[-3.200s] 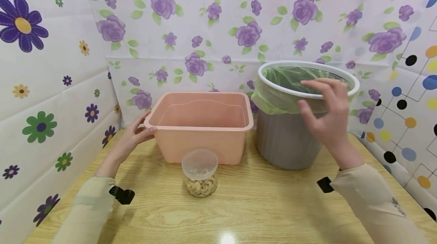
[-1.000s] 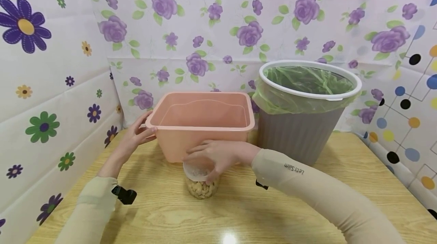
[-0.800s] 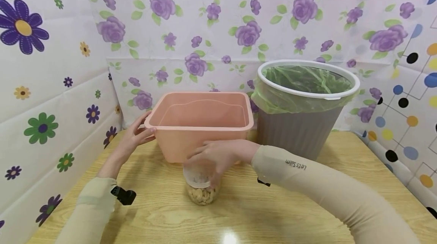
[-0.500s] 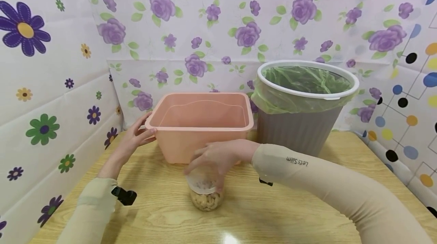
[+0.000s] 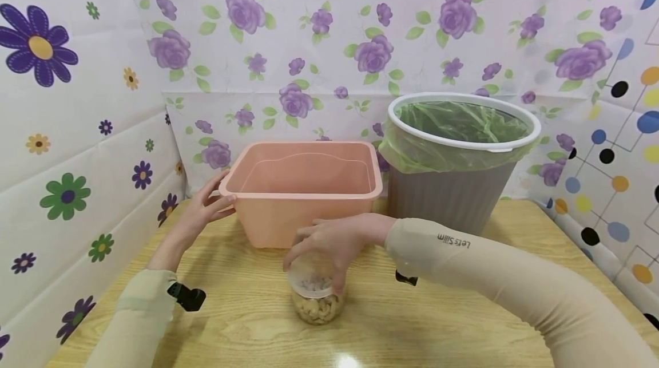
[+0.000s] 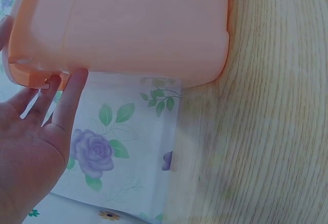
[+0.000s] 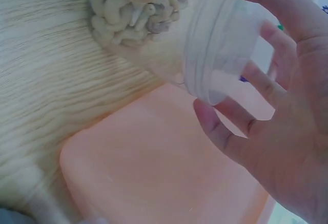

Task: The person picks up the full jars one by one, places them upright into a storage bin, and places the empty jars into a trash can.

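Note:
A clear plastic jar (image 5: 317, 306), partly filled with cashews (image 7: 136, 6), stands on the table in front of a pink plastic tub (image 5: 247, 224). From above, my right hand (image 5: 329, 245) grips the jar's translucent lid (image 7: 225, 44), thumb on the near side and fingers around the far side. At the tub's left end, my left hand (image 5: 198, 208) holds the rim, with one digit over it and the other fingers (image 6: 74, 93) against the underside and outer wall. Inside the tub I see only bare pink walls and floor.
A grey trash bin (image 5: 448, 196) with a white ring and green liner bag (image 5: 458, 119) stands right of the tub. Flower-print sheets (image 5: 304, 42) hang behind and at the left; a dotted sheet (image 5: 618, 185) is at the right. Wood-grain table (image 5: 247, 316) lies in front.
My right hand came from near the bin down onto the jar's lid, then drew the jar toward me and slightly right, away from the tub. My left hand has stayed at the tub's rim.

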Available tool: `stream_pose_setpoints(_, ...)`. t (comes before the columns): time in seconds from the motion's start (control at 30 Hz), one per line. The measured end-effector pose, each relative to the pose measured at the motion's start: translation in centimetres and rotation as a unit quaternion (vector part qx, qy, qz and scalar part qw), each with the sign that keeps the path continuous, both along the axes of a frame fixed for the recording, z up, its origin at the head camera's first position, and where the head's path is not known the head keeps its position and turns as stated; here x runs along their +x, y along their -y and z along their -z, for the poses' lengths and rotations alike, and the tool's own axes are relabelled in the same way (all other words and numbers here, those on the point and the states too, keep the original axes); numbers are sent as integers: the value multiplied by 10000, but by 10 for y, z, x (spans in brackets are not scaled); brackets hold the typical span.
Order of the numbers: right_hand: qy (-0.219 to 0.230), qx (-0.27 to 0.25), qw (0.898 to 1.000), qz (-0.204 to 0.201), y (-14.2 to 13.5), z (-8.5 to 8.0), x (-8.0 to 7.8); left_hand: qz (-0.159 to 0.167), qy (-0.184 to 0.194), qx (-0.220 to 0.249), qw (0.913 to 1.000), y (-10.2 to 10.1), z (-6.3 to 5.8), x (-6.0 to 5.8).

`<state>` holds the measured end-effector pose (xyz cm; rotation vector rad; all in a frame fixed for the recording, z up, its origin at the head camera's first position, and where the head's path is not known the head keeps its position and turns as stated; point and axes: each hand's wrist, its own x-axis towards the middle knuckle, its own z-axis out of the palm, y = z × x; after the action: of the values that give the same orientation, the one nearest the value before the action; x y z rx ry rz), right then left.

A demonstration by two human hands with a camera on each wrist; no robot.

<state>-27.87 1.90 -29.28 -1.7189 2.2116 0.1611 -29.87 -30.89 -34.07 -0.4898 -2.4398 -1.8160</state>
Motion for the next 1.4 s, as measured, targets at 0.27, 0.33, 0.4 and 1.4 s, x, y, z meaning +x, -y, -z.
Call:
stream_pose_setpoints(0.27,205,310,9992,149,3,-22,3,-5,12,31,10000,1,0,1)
stream_pose_setpoints(0.33,170,312,9992,187,3,-34,4,-18,5,33,10000,0,-1,1)
stream_pose_setpoints(0.4,192,289,9993,166,2,-46,4,-21,9,28,10000,0,0,0)
stream_pose_setpoints(1.4,-318,-71,9926,1167,-19,-198,-2,-60,-24,59,10000,-3,-1,1)
